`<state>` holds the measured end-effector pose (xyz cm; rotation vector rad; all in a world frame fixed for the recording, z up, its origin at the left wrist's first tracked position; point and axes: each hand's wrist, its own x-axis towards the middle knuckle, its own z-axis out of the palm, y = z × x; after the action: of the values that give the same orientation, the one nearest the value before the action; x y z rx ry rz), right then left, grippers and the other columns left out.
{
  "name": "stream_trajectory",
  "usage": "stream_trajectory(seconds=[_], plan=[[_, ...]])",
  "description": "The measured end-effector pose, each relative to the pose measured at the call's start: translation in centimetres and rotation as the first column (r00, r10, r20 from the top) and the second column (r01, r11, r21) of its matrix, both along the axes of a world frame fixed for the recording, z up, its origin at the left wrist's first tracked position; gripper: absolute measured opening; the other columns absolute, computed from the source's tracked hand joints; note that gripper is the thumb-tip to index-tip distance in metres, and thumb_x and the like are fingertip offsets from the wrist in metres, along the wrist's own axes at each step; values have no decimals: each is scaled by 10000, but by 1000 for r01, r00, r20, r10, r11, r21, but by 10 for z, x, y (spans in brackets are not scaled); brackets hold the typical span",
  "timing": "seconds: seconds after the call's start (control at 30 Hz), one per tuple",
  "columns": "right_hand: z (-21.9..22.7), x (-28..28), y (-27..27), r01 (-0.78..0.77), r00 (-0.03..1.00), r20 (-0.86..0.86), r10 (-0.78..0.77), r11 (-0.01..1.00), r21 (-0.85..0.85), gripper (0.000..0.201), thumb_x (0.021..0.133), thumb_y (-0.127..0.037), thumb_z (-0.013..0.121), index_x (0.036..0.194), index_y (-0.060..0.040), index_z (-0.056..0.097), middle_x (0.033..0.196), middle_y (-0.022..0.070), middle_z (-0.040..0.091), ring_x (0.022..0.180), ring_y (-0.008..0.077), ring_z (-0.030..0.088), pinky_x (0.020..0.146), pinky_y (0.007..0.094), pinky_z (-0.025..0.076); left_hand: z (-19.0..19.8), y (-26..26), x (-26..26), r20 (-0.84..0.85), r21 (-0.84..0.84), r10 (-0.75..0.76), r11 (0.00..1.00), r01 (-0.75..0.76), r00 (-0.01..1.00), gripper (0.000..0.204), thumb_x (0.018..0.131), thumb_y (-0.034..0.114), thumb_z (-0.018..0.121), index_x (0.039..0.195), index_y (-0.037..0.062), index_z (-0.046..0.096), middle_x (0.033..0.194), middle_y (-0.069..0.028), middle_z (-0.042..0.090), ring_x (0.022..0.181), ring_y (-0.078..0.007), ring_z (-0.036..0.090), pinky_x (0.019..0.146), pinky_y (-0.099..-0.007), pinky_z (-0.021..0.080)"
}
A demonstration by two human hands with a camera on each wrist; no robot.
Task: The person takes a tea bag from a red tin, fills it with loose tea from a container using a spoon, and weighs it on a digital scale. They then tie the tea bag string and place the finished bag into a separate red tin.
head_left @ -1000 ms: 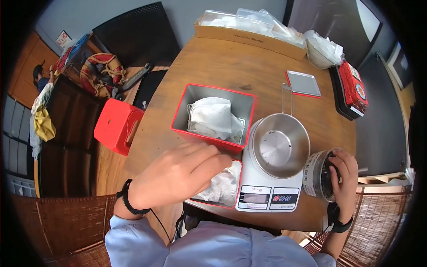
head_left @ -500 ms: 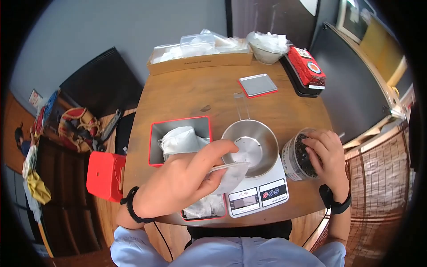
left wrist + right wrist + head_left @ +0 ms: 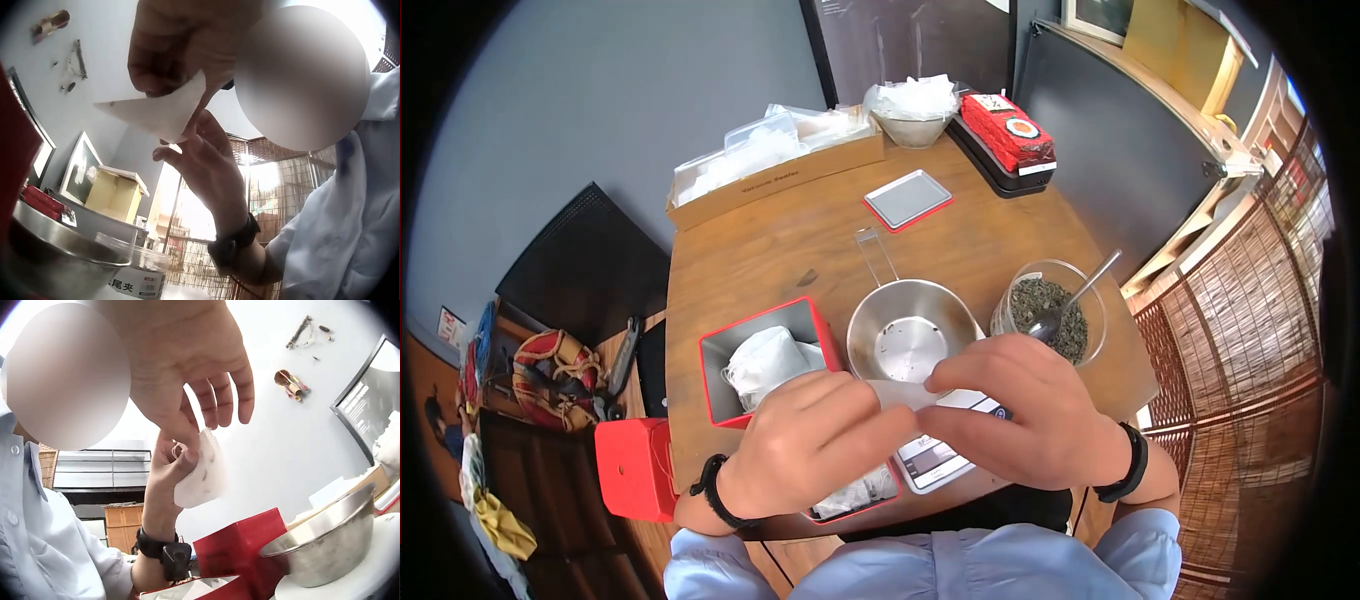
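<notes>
A small white mesh bag [image 3: 897, 394] is pinched between the fingers of the left hand [image 3: 815, 440], just in front of the steel pan. The right hand [image 3: 1030, 415] meets it, thumb and forefinger at the bag's edge, as the bag [image 3: 203, 475] shows in the right wrist view. The steel pan [image 3: 910, 330], with a few dark bits inside, sits on a white scale [image 3: 940, 462]. To its right stands a clear jar [image 3: 1050, 310] of dark dried leaves with a metal spoon [image 3: 1090, 282] in it.
Left of the pan is a red-rimmed tin [image 3: 722, 385] of white bags; a smaller one [image 3: 860, 497] lies partly under the left hand. Behind are a lid [image 3: 908, 200], a long cardboard box [image 3: 775, 182], a bowl [image 3: 913, 132] and a red packet [image 3: 1005, 135].
The right hand has left the jar and come to the bag, uncovering the leaves and spoon. The left hand has lifted the bag from the smaller tin. The head view has shifted.
</notes>
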<state>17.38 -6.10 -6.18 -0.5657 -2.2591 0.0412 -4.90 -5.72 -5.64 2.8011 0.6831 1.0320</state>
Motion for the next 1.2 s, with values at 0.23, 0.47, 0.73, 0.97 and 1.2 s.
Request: stream_trajectory(seconds=[0.23, 0.47, 0.73, 0.97, 1.2], plan=[[2, 16, -4, 78, 995, 54, -79, 997, 10, 162, 668, -131, 678, 824, -87, 690, 968, 50, 588, 800, 192, 550, 615, 305, 432, -2, 0, 9, -15, -6, -39, 999, 39, 999, 221, 665, 112, 720, 875, 82, 661, 700, -22, 461, 595, -184, 494, 507, -310, 374], [-3, 33, -2, 29, 994, 104, -28, 1000, -10, 206, 644, -145, 671, 845, -105, 689, 940, 26, 585, 748, 164, 534, 589, 294, 415, -1, -2, 22, -54, -199, -29, 980, 17, 998, 378, 701, 342, 772, 882, 55, 605, 943, -89, 535, 762, -244, 557, 660, -344, 452], [-4, 54, 8, -61, 996, -65, 61, 998, 0, 234, 644, -141, 683, 872, -88, 696, 878, 23, 626, 680, 156, 551, 555, 280, 406, -1, 4, 61, 60, -649, -60, 756, 85, 996, 550, 745, 172, 807, 1168, 34, 484, 1207, -133, 554, 1082, -300, 574, 878, -366, 481], [-11, 95, 30, -85, 996, -47, 82, 995, -54, 254, 664, -135, 705, 910, -77, 696, 875, 34, 638, 674, 172, 570, 569, 291, 424, -9, 26, 90, -90, -776, -59, 630, -33, 994, 512, 719, 20, 729, 1170, 46, 488, 1132, -150, 553, 1032, -359, 565, 840, -414, 471], [-19, 167, 88, 436, 863, 258, -434, 898, 53, 344, 732, -181, 730, 1035, -65, 615, 896, 57, 621, 828, 279, 598, 737, 408, 471, -2, 46, 105, -291, -522, 95, 818, -241, 952, 540, 609, -75, 658, 1111, 12, 480, 1037, -177, 544, 1001, -393, 533, 825, -452, 446]])
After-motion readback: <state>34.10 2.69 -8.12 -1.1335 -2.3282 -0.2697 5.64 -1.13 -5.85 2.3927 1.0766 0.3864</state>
